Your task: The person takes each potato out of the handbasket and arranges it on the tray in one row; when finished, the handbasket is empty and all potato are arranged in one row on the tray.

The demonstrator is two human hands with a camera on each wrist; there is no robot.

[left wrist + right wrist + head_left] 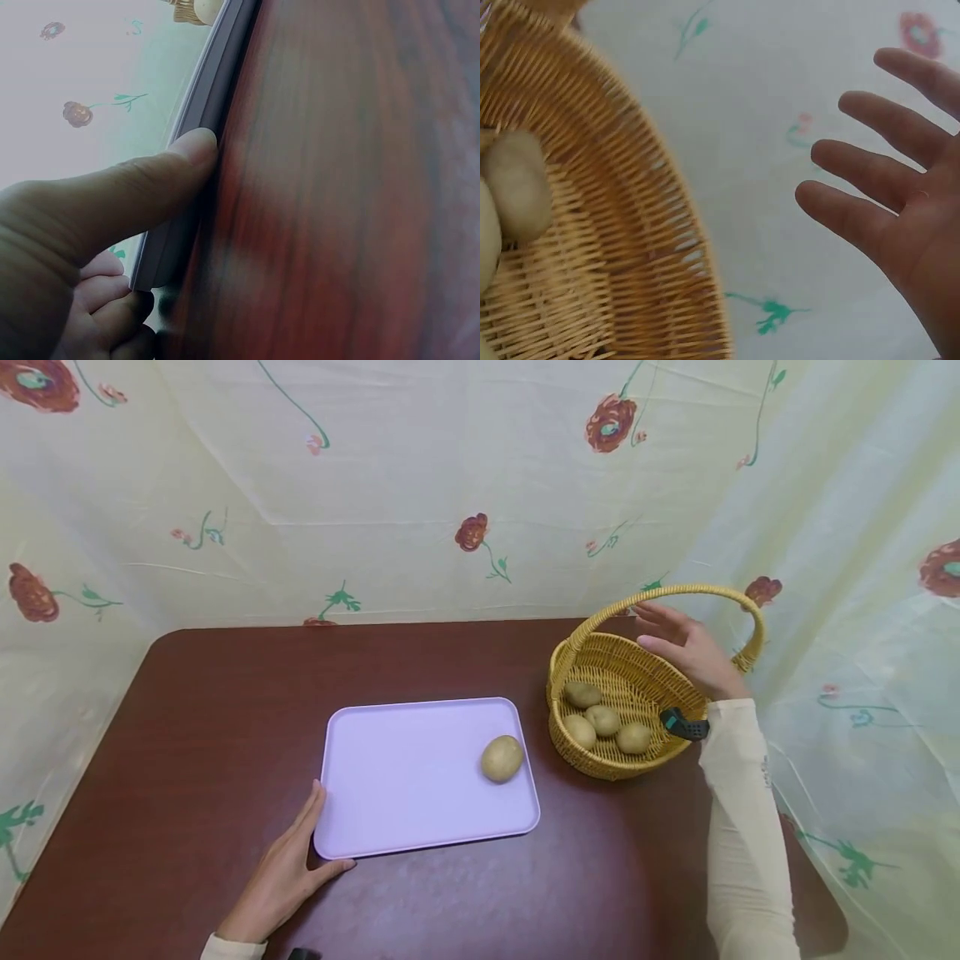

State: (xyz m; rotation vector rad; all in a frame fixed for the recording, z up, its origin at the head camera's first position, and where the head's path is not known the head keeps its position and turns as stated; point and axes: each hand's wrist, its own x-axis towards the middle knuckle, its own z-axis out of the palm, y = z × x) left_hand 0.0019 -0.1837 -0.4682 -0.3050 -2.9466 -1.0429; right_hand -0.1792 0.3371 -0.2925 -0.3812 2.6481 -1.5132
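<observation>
A lilac tray (420, 777) lies on the table with one potato (502, 758) near its right side. My left hand (281, 868) holds the tray's near left corner, thumb (196, 146) against the front edge and the other fingers along the left side. To the right stands a wicker basket (558, 727) with an arched handle, several potatoes (602, 720) lying in its left part. Over the basket's far right side, beneath the handle, hovers my right hand (686, 647). Its fingers (855, 214) are spread and nothing is in them, as the right wrist view shows.
The dark reddish-brown table (225, 718) has rounded corners. A pale curtain (360, 502) with printed flowers hangs behind it and along both sides. The basket's handle (690, 590) arches up close to my right hand.
</observation>
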